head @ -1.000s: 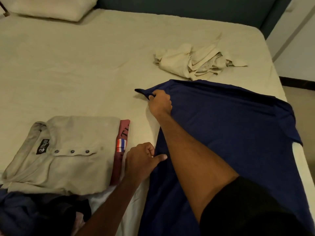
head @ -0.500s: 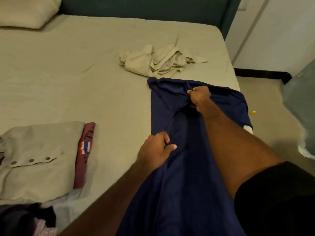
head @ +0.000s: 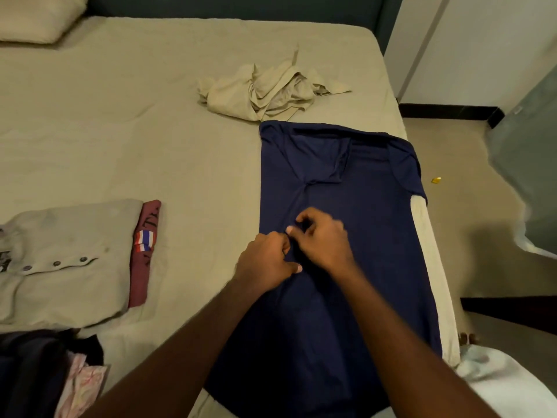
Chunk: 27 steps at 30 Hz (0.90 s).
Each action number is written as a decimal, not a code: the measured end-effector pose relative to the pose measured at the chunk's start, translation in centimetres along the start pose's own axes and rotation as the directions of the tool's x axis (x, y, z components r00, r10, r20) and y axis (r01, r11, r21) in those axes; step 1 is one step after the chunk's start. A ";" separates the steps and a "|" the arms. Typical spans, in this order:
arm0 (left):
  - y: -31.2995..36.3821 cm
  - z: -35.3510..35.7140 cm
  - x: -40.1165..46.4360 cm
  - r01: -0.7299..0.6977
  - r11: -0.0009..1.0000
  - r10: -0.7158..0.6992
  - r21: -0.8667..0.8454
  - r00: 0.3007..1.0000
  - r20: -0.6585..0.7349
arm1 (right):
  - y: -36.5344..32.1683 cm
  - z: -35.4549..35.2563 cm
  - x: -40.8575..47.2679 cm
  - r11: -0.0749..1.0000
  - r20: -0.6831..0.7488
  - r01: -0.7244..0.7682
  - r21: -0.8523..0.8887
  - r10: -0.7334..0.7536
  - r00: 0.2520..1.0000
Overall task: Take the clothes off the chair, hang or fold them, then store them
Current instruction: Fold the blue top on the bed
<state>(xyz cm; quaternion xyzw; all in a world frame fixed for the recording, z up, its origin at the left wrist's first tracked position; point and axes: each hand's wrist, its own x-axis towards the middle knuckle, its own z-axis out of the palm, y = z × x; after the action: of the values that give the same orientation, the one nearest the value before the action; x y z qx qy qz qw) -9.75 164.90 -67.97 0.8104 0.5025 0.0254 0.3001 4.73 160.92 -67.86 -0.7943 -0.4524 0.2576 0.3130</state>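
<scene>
A navy blue shirt [head: 361, 182] lies spread on the right side of the bed [head: 150, 131], its left part folded over toward the middle. My left hand [head: 265, 260] and my right hand [head: 322, 236] meet at the shirt's middle, fingers curled and pinching the cloth. A folded beige buttoned shirt [head: 66, 254] sits at the left on top of a folded maroon shirt [head: 146, 245]. A crumpled beige garment [head: 265, 92] lies farther back on the bed.
A heap of dark and pink clothes [head: 45, 372] lies at the bed's near left corner. A pillow [head: 36, 16] sits at the far left. The bed's right edge drops to the floor [head: 470, 236], where a small yellow item [head: 435, 180] lies.
My right hand carried the shirt's left side over toward the middle, then came back down to meet my left hand at the shirt's centre. The view swung rightward.
</scene>
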 end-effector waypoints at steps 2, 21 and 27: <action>-0.5 -0.3 -1.6 -0.006 0.999 0.005 0.051 0.999 0.033 | -0.2 1.0 -3.2 0.998 0.039 0.043 -0.055 -0.041 0.998; -2.4 -1.7 -16.2 -0.135 0.980 0.104 0.148 0.974 0.201 | -0.3 2.2 -12.9 0.981 0.047 -0.061 0.187 0.053 0.998; 2.1 -0.3 -18.0 -0.124 0.986 0.159 -0.115 0.907 0.390 | 2.2 -1.3 -14.0 0.984 0.071 -0.110 0.140 0.101 0.992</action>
<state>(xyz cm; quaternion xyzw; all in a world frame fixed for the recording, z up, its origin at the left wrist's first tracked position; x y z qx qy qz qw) -17.09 149.43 -62.02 0.8191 0.3693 -0.0962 0.4284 0.43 147.40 -66.83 -0.7839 -0.3998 0.3309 0.3408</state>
